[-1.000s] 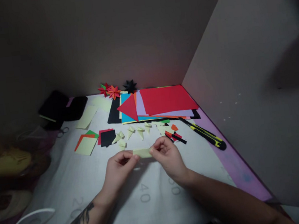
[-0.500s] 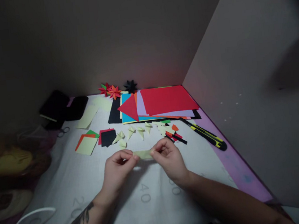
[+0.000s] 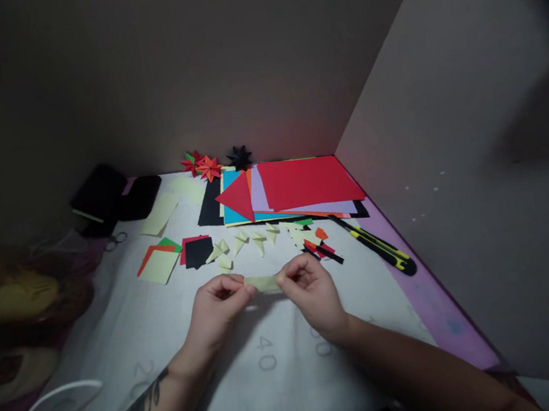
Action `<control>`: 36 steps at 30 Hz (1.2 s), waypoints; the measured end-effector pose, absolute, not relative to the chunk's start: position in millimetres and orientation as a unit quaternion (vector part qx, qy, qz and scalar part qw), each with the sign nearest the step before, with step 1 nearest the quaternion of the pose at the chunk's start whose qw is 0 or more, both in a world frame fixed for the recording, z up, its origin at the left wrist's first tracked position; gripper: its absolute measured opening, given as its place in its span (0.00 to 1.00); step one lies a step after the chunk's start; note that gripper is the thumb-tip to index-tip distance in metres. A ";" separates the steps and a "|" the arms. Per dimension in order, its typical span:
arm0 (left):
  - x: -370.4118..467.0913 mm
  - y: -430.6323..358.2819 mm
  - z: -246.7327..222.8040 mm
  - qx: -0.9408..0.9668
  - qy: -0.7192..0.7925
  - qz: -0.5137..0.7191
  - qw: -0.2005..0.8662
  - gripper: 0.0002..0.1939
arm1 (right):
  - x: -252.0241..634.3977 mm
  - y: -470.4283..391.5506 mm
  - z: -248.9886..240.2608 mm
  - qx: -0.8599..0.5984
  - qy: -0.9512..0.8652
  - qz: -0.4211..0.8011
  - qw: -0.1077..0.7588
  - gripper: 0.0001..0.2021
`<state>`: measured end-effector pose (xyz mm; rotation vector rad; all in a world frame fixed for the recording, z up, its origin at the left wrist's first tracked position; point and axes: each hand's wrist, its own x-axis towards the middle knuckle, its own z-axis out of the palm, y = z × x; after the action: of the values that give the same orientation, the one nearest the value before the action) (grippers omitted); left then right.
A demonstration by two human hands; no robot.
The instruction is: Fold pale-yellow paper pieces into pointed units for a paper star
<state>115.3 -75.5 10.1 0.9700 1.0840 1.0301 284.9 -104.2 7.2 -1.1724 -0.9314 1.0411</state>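
A small pale yellow-green piece of paper [image 3: 264, 283], seen as a narrow strip, is stretched between my two hands above the white covered table. My left hand [image 3: 221, 305] pinches its left end between thumb and fingers. At the other end, my right hand [image 3: 314, 294] pinches it the same way. Just beyond the hands lie several folded pale paper pieces [image 3: 241, 241] in a loose row. Left of these is a stack of black and red paper squares [image 3: 199, 253], and further left a pale square [image 3: 159, 266] rests on orange and green ones.
A yellow-black utility knife [image 3: 374, 246] lies at the right, near paper scraps [image 3: 316, 237]. Large coloured sheets [image 3: 312, 182] lie against the back wall, beside folded paper stars [image 3: 210, 168]. Small scissors [image 3: 115, 241] and black cases [image 3: 141, 197] are back left; a white cable [image 3: 52, 393] curves front left.
Almost nothing differs. Both hands keep their pinch on the paper in nearly the same place.
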 end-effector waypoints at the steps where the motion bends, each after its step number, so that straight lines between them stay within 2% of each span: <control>1: 115.6 -75.2 10.5 0.421 0.473 0.448 0.631 0.12 | 285.1 -104.3 6.9 -0.507 -0.405 0.451 0.613 0.10; 17: 117.8 -73.1 16.1 0.398 0.449 0.447 0.663 0.17 | 284.9 -107.6 7.0 -0.502 -0.434 0.427 0.615 0.08; 20: 116.1 -72.4 17.9 0.448 0.457 0.396 0.658 0.14 | 287.0 -104.9 5.9 -0.505 -0.430 0.425 0.616 0.08; 26: 119.9 -79.3 21.1 0.570 0.459 0.315 0.605 0.13 | 289.7 -98.8 6.5 -0.505 -0.415 0.453 0.606 0.10; 28: 123.4 -80.9 21.2 0.560 0.467 0.310 0.610 0.13 | 289.0 -97.9 6.5 -0.473 -0.413 0.476 0.615 0.13; 32: 128.5 -81.5 19.6 0.482 0.495 0.351 0.632 0.15 | 283.3 -98.0 1.5 -0.422 -0.413 0.529 0.609 0.27; 36: 131.2 -82.7 18.4 0.455 0.510 0.401 0.610 0.15 | 276.1 -99.5 -6.8 -0.462 -0.439 0.583 0.504 0.14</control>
<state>131.2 -82.7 18.4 1.0509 1.1786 0.9249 276.1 -99.5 -6.8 -1.1160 -1.0589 1.4067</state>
